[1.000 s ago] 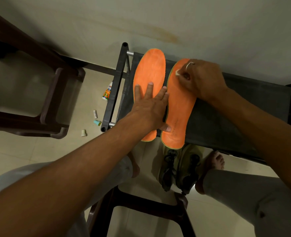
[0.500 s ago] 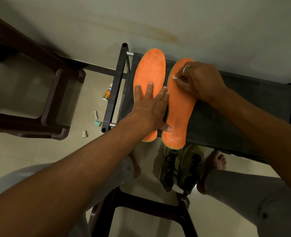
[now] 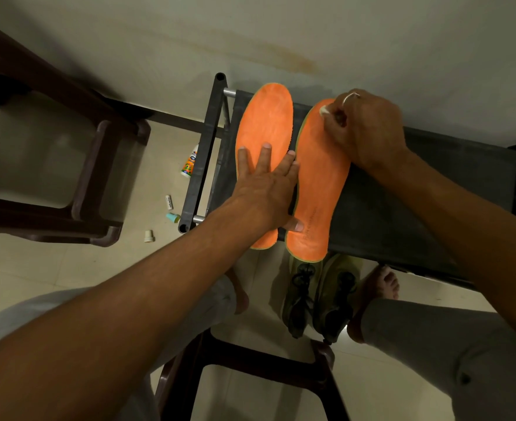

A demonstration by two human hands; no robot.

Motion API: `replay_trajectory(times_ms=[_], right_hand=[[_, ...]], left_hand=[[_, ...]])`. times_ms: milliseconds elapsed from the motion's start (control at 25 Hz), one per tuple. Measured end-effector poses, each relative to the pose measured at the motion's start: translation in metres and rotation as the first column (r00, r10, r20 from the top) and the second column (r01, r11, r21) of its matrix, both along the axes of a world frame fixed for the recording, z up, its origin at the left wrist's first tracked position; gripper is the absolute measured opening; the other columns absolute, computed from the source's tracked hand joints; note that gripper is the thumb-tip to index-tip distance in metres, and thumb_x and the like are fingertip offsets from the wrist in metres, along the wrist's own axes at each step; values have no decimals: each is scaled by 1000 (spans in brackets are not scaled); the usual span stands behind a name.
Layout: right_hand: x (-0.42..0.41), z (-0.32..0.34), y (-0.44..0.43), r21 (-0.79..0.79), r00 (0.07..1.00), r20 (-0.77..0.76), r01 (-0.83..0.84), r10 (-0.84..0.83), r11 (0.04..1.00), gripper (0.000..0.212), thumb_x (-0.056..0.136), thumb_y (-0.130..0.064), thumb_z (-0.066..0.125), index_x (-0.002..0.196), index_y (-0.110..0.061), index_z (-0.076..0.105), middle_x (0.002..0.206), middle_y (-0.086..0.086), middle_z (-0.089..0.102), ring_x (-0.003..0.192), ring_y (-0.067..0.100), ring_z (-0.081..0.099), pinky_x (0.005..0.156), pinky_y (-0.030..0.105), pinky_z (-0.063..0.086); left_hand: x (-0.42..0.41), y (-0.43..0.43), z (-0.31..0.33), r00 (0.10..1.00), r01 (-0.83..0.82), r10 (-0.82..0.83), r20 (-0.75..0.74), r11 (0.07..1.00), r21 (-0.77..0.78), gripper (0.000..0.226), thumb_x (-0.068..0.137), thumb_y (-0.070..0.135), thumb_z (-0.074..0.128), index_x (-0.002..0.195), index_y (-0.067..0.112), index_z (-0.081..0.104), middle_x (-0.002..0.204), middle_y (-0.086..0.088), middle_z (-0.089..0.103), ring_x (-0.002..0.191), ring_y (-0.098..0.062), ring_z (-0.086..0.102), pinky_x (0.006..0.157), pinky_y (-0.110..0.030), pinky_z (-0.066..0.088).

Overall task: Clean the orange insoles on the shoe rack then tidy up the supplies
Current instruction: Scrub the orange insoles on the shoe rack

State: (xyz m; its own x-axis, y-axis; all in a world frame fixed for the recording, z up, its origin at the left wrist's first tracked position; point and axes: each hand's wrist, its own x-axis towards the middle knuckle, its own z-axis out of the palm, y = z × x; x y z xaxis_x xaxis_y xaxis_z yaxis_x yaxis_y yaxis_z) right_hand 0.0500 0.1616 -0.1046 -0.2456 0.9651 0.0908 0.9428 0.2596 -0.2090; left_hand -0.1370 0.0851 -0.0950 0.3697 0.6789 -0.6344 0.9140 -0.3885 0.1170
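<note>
Two orange insoles lie side by side on the top shelf of a shoe rack [image 3: 469,159], toes pointing at a pale wall [image 3: 402,41]. The shelf is dark fabric stretched flat between black plastic end posts and silver metal rods. Both insoles are long and rounded, with a matt, slightly chalky orange surface and a thin green edge, and their heels hang just over the front of the shelf.

The left hand [image 3: 266,189] lies flat and open, fingers spread, pressing down on the left insole [image 3: 264,123]; its thumb reaches across onto the heel part of the right insole [image 3: 317,189]. The right hand [image 3: 369,129], wearing a ring [image 3: 349,97], has its fingers curled and pinches a small white wad [image 3: 324,110] against the toe end of the right insole. What the wad is made of cannot be told.

On the glossy beige floor tiles [image 3: 53,268] left of the rack lie a small white tube with an orange label [image 3: 190,164], a short white stick [image 3: 169,202], a teal cap [image 3: 172,217] and a white cap [image 3: 149,236]. A brown plastic stool [image 3: 105,165] stands beside them. Under the rack's front edge sits a pair of olive shoes with black laces [image 3: 299,299], between the person's bare feet.
</note>
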Motion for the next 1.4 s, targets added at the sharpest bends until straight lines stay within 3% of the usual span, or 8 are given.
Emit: replay_trajectory(times_ms=[160,400,600,720,920,1080,1240,1400], right_hand=[[-5,-1,3,-24,987,-101,125,-127,992,30,94,-38,52,89,-14,69,82,6,67,75,23,62,70,41,52],[-12,-12,6,-45,967,-204,145,-151,989,31,93,-34,50,88,-13,72,76,2,65,72,17,59,70,32,48],[-9,-13,1,-27,987,-161,-31,26,999,32,99,-36,50,108,-15,73,94,7,66,81,20,60,72,34,47],[2,-8,2,7,988,-52,-145,145,989,34,100,-36,47,117,-16,69,101,8,65,84,23,61,70,33,46],[0,-6,9,10,1000,4,4,-5,1000,35,94,-32,47,110,-12,71,103,12,67,86,30,63,73,39,50],[6,-2,9,-37,996,-34,86,-87,996,33,90,-36,49,95,-11,71,89,11,68,80,29,63,70,39,52],[7,-3,5,-39,994,-15,104,-105,994,30,90,-33,51,94,-11,70,86,10,68,77,27,62,69,35,48],[5,-8,10,-44,999,-33,1,-2,999,35,98,-35,47,105,-11,71,97,11,65,84,26,60,73,38,46]], left_hand=[[1,-1,0,999,-22,22,39,1000,2,124,73,74,66,158,28,-12,167,1,-12,150,-40,-16,111,-72,-8],[3,1,1,1000,14,-14,-2,1000,5,116,76,74,63,157,35,-9,166,-1,-13,149,-43,-17,110,-72,-8],[3,1,1,1000,11,-11,1,1000,0,116,76,74,63,157,35,-9,166,0,-13,149,-43,-17,110,-72,-8],[3,1,1,1000,11,-11,12,1000,-6,116,75,74,63,157,36,-10,166,0,-14,148,-42,-18,110,-73,-8],[1,0,-1,1000,7,-7,21,1000,-5,116,75,76,62,157,37,-11,166,2,-15,149,-41,-19,110,-74,-8],[4,0,0,1000,-3,3,4,1000,-12,115,75,76,62,157,38,-10,166,3,-15,149,-40,-19,110,-74,-9],[3,1,-1,1000,-12,12,7,1000,-21,115,75,75,62,157,38,-10,166,3,-16,149,-40,-20,110,-74,-9],[1,2,-3,1000,-2,2,8,1000,-17,116,75,76,63,157,37,-10,166,2,-15,149,-41,-19,110,-74,-7]])
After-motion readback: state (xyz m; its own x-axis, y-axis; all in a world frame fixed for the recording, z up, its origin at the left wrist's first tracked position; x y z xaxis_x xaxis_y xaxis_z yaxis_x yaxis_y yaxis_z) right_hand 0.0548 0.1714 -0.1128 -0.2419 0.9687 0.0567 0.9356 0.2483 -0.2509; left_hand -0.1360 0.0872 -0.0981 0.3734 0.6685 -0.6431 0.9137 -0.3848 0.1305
